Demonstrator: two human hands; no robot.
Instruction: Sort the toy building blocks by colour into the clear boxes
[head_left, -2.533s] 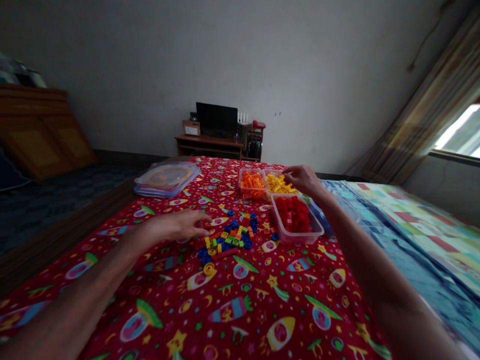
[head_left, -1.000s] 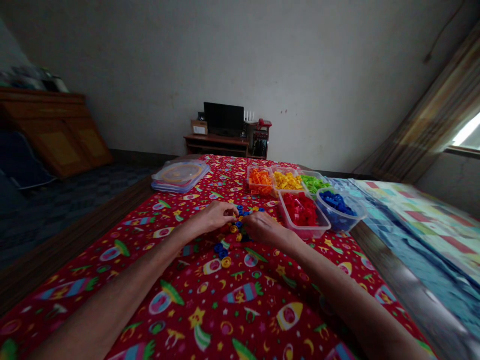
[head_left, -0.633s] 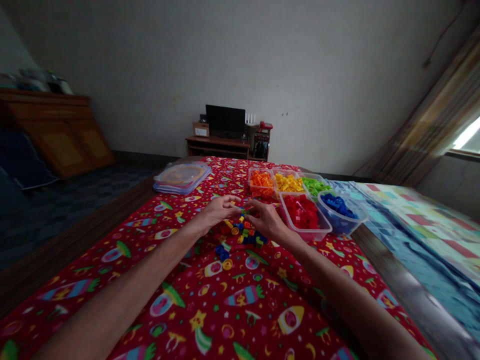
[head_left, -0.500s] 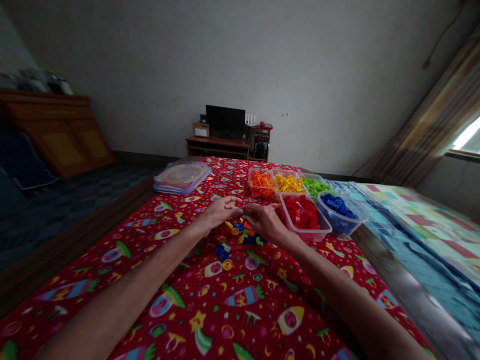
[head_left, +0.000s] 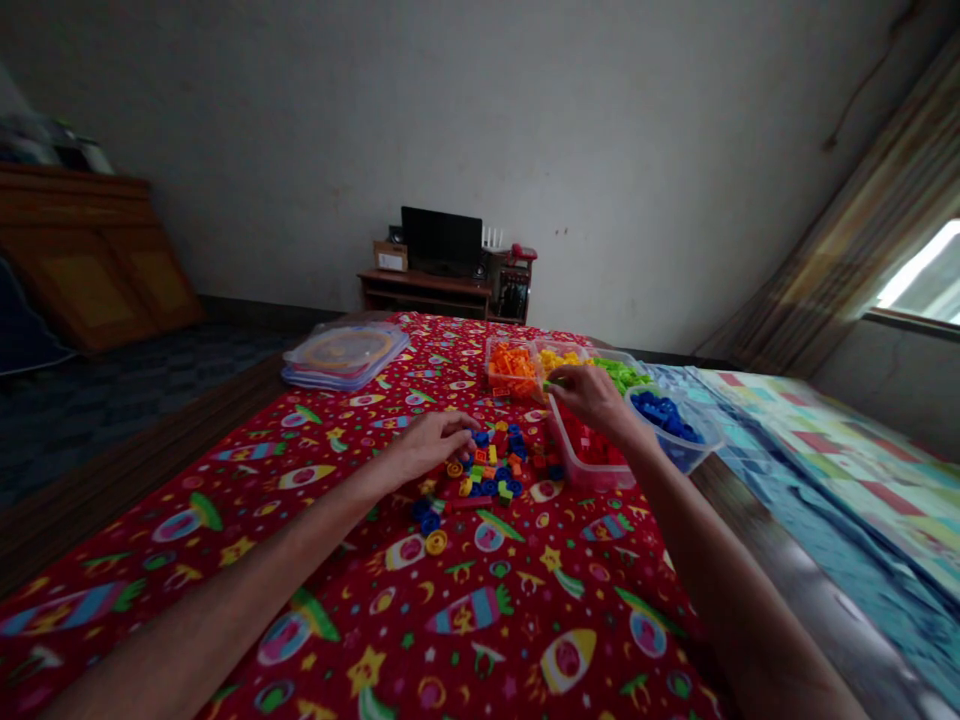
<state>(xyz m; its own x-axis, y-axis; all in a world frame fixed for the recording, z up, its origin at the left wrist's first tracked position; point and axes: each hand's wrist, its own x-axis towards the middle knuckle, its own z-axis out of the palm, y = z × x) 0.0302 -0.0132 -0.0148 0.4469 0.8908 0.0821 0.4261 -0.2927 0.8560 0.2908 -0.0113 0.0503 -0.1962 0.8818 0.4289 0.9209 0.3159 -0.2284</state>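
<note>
My left hand rests on the red patterned cloth, fingers curled at the left edge of a pile of small coloured bricks; what it pinches is too small to name. My right hand is lifted above the tub of red bricks, its fingertips pinched on a small green piece beside the tub of green bricks. Tubs of orange bricks, yellow bricks and blue bricks stand around it.
A stack of clear lids lies at the far left of the cloth. Dark wooden edging runs along the left. A quilt lies on the right. A low stand with a monitor is against the far wall.
My right hand has left the pile, where it met my left hand, and moved up and right over the tubs. My left hand stayed at the pile's left edge.
</note>
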